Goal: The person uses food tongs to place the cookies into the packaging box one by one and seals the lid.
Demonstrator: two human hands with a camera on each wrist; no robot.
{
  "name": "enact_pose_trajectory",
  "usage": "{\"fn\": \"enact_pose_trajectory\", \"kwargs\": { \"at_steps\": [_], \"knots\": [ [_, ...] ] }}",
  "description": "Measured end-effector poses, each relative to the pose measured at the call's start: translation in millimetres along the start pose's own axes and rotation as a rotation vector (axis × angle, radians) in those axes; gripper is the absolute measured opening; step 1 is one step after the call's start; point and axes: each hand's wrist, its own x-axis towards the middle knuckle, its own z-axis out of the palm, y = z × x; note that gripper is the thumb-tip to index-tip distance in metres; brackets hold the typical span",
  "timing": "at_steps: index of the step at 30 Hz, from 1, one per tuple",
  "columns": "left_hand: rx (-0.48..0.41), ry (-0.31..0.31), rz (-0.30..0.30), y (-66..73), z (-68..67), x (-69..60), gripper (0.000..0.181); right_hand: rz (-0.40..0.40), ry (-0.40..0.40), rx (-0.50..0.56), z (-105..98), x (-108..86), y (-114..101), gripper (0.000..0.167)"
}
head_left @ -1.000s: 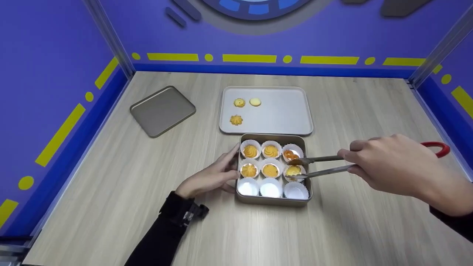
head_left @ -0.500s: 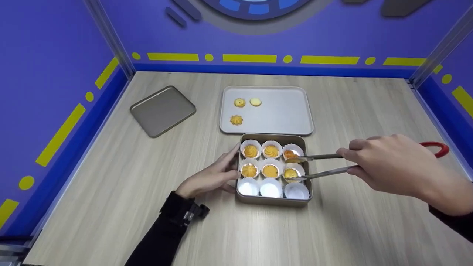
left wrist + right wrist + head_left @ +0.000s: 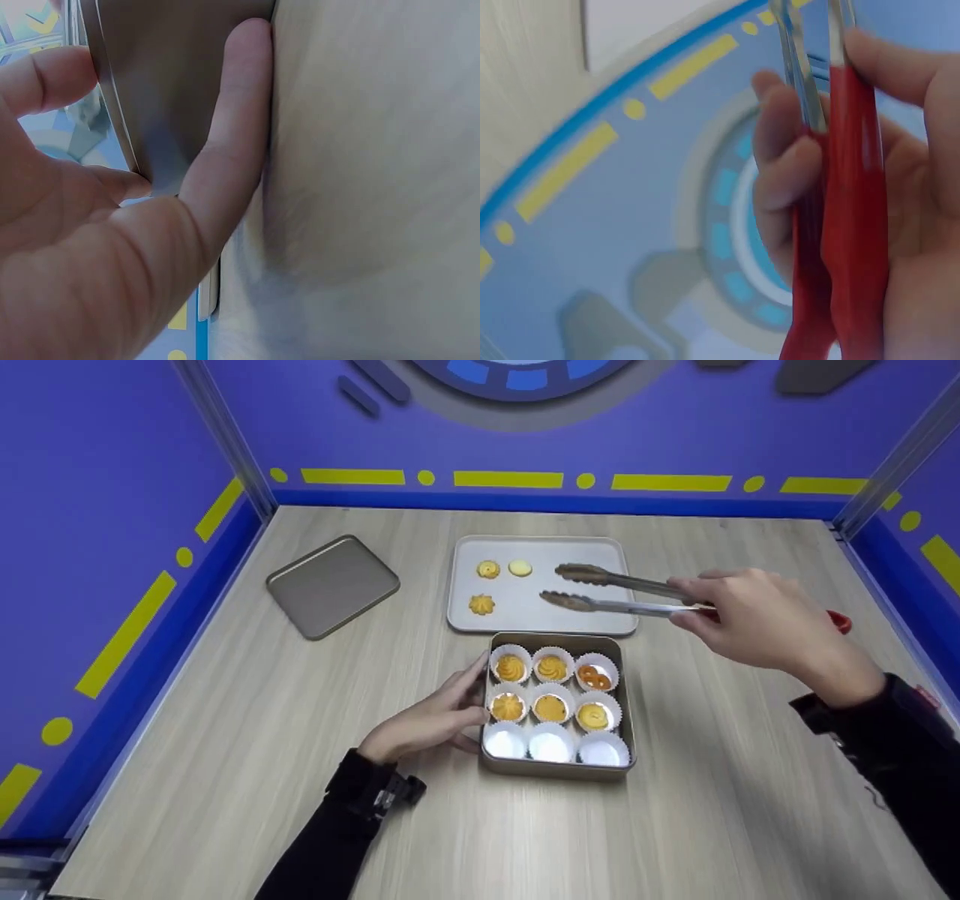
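Note:
My right hand [image 3: 765,622] grips metal tongs [image 3: 637,585] with red handles [image 3: 855,180]. The tongs' arms are spread over the right half of the white tray [image 3: 540,622], with nothing between their tips. On the tray's left half lie a ring-shaped cookie [image 3: 488,569], a pale round cookie [image 3: 520,568] and a flower-shaped cookie [image 3: 481,604]. My left hand [image 3: 427,720] rests against the left wall of a brown metal tin [image 3: 555,772], fingers fairly straight. Several white paper cups [image 3: 602,749] fill the tin. Cookies such as a pretzel-shaped one [image 3: 595,677] and a round yellow one [image 3: 592,716] sit in its back two rows.
A shallow brown lid or tray [image 3: 332,589] lies at the back left. The white tray stands just behind the tin. Blue panels [image 3: 517,450] with yellow marks enclose the wooden table [image 3: 262,750] at the back and sides.
My right hand has lifted the tongs out of the tin and carried them back over the white tray. The round yellow cookie sits released in its cup. My left hand has stayed put.

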Motion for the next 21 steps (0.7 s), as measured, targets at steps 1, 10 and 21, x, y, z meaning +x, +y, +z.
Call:
{"fn": "enact_pose_trajectory", "kwargs": {
  "at_steps": [1, 10, 21],
  "knots": [
    [0.004, 0.001, 0.000, 0.2, 0.3, 0.2, 0.097, 0.028, 0.000, 0.024, 6.4, 7.4, 2.6, 0.039],
    [-0.001, 0.004, -0.013, -1.1, 1.1, -0.8, 0.097, 0.184, -0.048, 0.163, 73.6, 71.1, 17.3, 0.038],
    [0.022, 0.006, -0.013, 0.1, -0.1, 0.3, 0.097, 0.243, -0.075, 0.138, 107.0, 106.2, -9.6, 0.024]
  ]
}}
